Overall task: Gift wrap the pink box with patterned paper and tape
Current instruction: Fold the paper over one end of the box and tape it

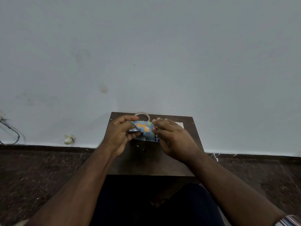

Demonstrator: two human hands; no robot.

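- I see a parcel [145,130] covered in blue patterned paper with orange shapes, held just above the far half of a small dark wooden table [151,162]; no pink of the box shows.
- My left hand [118,134] has its fingers curled closed on the parcel's left end, thumb underneath.
- My right hand [172,136] lies over the right end, fingers bent down against the paper.
- A roll of clear tape [142,115] stands just behind the parcel at the table's far edge.
- A pale sheet [179,124] lies on the table beyond my right hand.
- The table stands against a grey wall [146,54].
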